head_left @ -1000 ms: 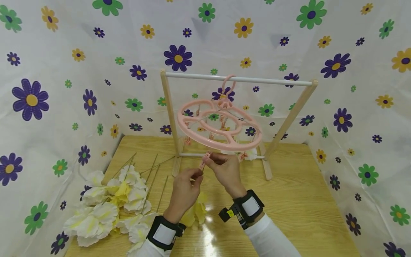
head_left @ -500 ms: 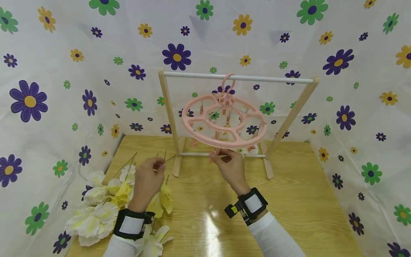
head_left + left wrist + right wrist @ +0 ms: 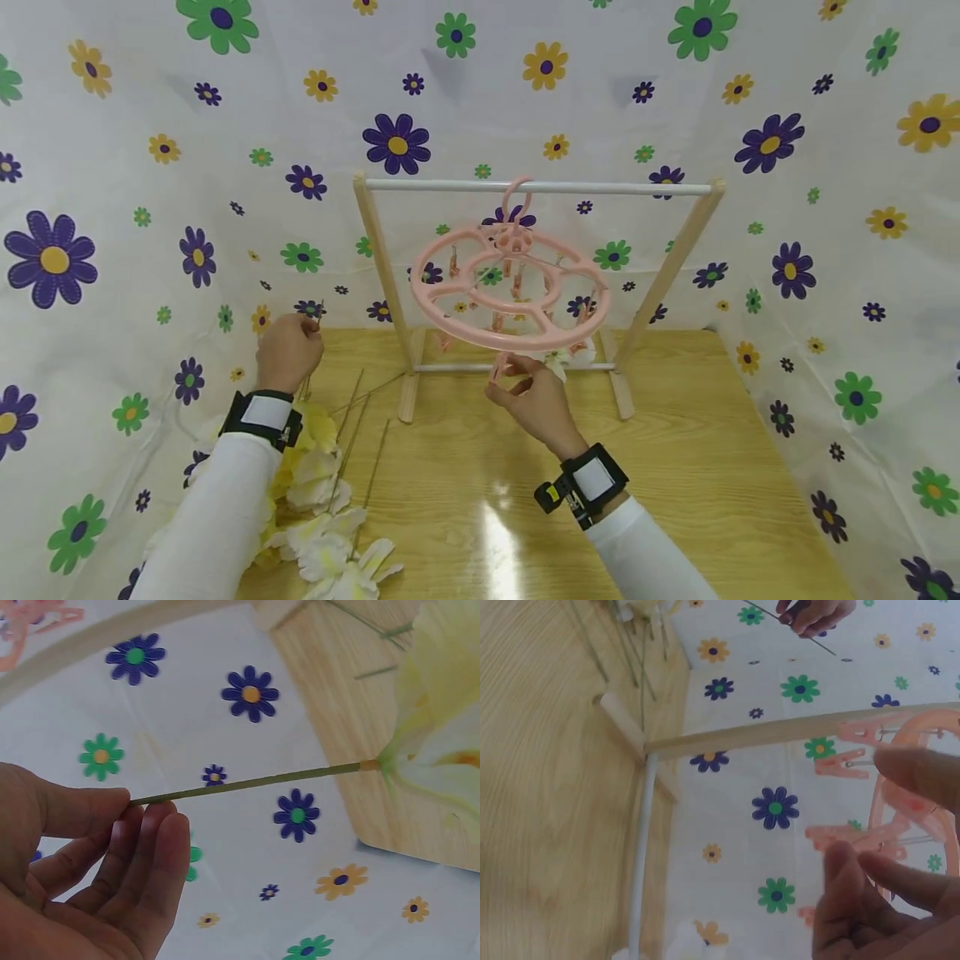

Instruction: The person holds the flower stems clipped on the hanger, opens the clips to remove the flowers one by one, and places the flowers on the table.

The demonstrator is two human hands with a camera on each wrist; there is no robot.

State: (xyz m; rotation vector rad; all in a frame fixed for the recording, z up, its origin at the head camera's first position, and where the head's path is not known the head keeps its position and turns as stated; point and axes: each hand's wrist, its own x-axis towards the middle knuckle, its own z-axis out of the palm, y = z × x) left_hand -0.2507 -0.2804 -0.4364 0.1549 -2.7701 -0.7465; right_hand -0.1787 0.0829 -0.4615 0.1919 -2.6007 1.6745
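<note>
My left hand [image 3: 97, 855] pinches the thin green stem [image 3: 255, 782] of an artificial flower by its end, thumb against fingertips. The flower's pale yellow and white bloom [image 3: 439, 712] hangs from the stem's other end. In the head view this hand [image 3: 288, 352] is raised at the table's left back. My right hand [image 3: 536, 406] is under the front of a round pink clip hanger [image 3: 517, 340], at a pink clothespin [image 3: 498, 367]. In the right wrist view its thumb [image 3: 919, 776] and fingers [image 3: 840, 862] stand apart, with pink clothespins [image 3: 855, 836] behind and between them.
The hanger hangs by its hook from the white bar [image 3: 615, 188] of a wooden stand [image 3: 382, 267]. Several artificial flowers [image 3: 330, 567] with long stems lie at the table's left. A white flower [image 3: 557, 362] shows under the hanger's right side. Flower-printed cloth [image 3: 885, 275] encloses the table [image 3: 675, 500].
My left hand has moved left and up, from beside the right hand to the table's left back, carrying the flower. My right hand has stayed near the clothespin, its fingers now spread.
</note>
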